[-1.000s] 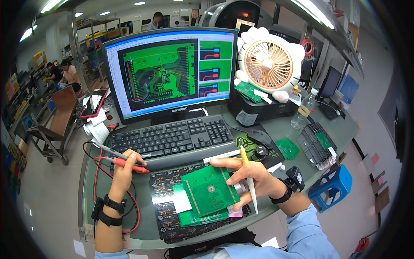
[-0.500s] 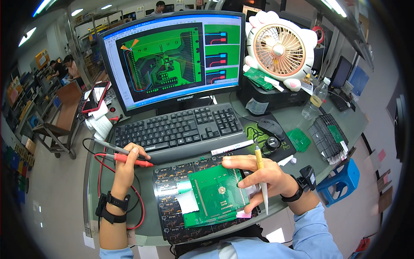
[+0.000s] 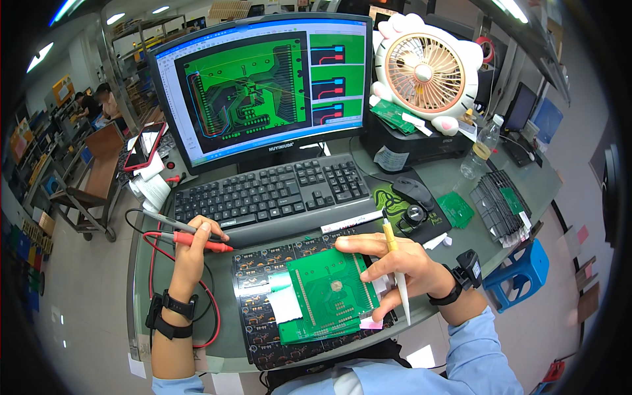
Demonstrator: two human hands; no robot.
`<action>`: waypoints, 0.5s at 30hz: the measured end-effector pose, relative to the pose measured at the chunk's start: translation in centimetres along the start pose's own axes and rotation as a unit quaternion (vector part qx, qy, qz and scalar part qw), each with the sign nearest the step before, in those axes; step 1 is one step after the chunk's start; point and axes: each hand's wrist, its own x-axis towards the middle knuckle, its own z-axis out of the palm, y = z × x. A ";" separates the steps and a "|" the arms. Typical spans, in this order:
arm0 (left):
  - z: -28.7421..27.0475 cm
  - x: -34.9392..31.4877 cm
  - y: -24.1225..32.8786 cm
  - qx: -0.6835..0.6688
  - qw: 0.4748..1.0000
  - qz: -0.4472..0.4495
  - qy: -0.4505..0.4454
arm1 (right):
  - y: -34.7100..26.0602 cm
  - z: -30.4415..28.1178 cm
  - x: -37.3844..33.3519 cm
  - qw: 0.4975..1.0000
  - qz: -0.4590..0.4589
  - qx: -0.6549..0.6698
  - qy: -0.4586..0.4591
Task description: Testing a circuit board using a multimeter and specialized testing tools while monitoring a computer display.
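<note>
In my left hand (image 3: 195,238), the fingers close round a red test probe (image 3: 212,246) and a grey test probe (image 3: 170,222), tips pointing right. My right hand (image 3: 403,264) has a slim yellow-and-white pen-like tool (image 3: 399,276) tucked between its fingers, the white end downward. The same hand's thumb and fingertips rest at the right edge of a green circuit board (image 3: 322,280). This board lies on other green boards, over a dark printed panel (image 3: 257,329). White paper (image 3: 286,308) sticks out at the stack's left side.
Behind the boards are a black keyboard (image 3: 270,196), a white marker (image 3: 349,222) and a monitor (image 3: 247,92) showing a green board layout. To the right lie a mouse (image 3: 415,191), loose green boards (image 3: 455,209), a black rack (image 3: 500,207), a bottle (image 3: 482,148) and a white fan (image 3: 424,72).
The top green board has tipped flatter, its near edge rising slightly in view. Orange arrow marks have vanished from the monitor's layout. Both hands keep nearly the same places.
</note>
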 end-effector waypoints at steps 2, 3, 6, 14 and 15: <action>0.1 0.1 -0.1 -0.008 1.000 0.004 -0.004 | 0.0 0.0 -0.1 1.000 0.002 0.000 0.002; 0.2 0.1 0.0 -0.001 1.000 -0.002 -0.004 | -0.1 0.0 -0.1 1.000 0.002 -0.005 0.001; 0.0 -0.1 0.5 0.010 1.000 -0.009 -0.002 | -0.1 0.0 -0.1 1.000 -0.009 -0.009 0.004; 0.1 -0.1 -0.2 -0.010 1.000 -0.004 -0.005 | -0.7 0.1 0.3 1.000 -0.019 -0.002 0.022; 0.0 -0.1 -0.2 -0.008 1.000 -0.003 -0.007 | -0.7 0.1 0.3 0.999 -0.022 -0.006 0.023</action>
